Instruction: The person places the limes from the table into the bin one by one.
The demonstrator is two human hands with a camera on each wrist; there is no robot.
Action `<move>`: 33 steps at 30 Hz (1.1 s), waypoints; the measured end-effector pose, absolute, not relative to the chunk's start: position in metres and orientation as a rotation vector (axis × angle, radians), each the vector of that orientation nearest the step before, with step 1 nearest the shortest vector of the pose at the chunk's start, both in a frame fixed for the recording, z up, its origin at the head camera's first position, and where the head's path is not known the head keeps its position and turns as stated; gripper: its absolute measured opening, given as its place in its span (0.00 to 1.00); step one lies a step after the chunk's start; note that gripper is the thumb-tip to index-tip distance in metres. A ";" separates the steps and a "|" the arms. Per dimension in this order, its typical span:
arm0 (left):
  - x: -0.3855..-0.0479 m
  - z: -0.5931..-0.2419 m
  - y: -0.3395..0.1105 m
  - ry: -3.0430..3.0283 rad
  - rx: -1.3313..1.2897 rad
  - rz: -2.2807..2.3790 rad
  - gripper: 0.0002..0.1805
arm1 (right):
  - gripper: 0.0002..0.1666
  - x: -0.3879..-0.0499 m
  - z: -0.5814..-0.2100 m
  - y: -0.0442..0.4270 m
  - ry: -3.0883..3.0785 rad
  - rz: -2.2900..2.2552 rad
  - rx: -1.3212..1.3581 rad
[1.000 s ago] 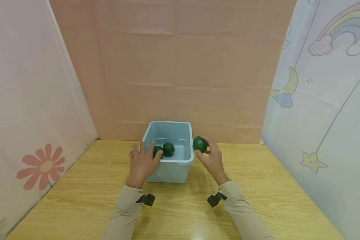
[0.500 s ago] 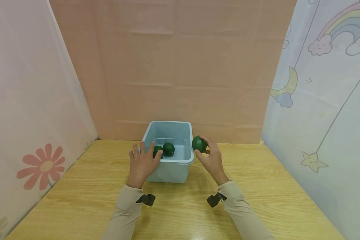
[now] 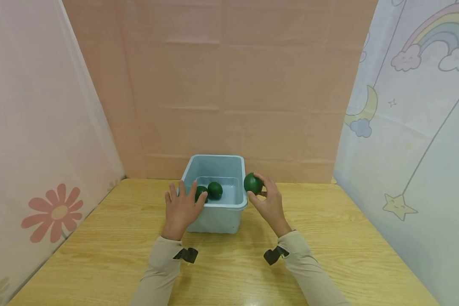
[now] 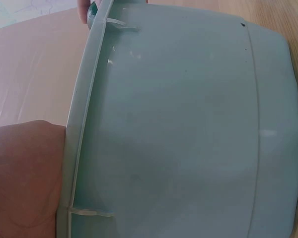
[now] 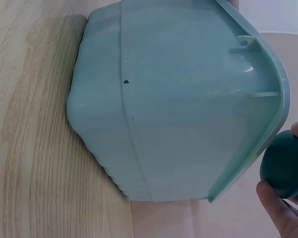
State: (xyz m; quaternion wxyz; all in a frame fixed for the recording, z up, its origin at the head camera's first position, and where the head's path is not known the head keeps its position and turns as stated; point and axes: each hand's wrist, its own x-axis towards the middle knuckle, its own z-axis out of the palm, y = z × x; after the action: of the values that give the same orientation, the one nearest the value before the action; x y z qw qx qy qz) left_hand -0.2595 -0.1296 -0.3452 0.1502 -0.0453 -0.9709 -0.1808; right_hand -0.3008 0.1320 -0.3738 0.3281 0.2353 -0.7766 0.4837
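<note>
In the head view my right hand [image 3: 268, 204] grips a smooth, round, dark green fruit [image 3: 253, 184] between thumb and fingers, just at the right rim of a light blue plastic bin [image 3: 216, 220]. The right wrist view has this fruit [image 5: 283, 163] close by the bin's rim; whether they touch, I cannot tell. My left hand [image 3: 180, 212] lies over the bin's near left corner, its fingers spread and straight. Two similar green fruits, one in the middle [image 3: 215, 189] and one partly behind the left thumb [image 3: 201, 192], lie inside the bin.
The bin stands on a wooden table [image 3: 321, 246], near its back edge. Behind rises a plain orange-brown sheet [image 3: 229, 85]. Patterned cloths flank the table at left [image 3: 42, 127] and right [image 3: 417, 140]. A black wrist camera [image 3: 187, 254] sits on the left sleeve.
My right hand has shifted the green fruit slightly left, closer to the bin's rim. My left hand and the bin have stayed put.
</note>
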 end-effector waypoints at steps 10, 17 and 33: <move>-0.260 -0.344 -0.130 -2.794 -0.131 -0.532 0.36 | 0.32 -0.299 -0.371 0.130 -2.014 1.313 0.673; -0.260 -0.345 -0.130 -2.810 -0.133 -0.531 0.36 | 0.34 -0.294 -0.367 0.127 -1.996 1.287 0.710; -0.260 -0.346 -0.131 -2.784 -0.137 -0.513 0.36 | 0.32 -0.266 -0.342 0.115 -2.007 1.229 0.821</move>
State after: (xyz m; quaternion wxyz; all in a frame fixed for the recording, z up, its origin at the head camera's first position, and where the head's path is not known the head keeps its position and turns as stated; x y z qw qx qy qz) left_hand -0.2604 -0.1305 -0.3463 0.1529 -0.0477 -0.9707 -0.1790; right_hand -0.2663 0.1152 -0.3425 0.3186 0.3121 -0.7633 0.4674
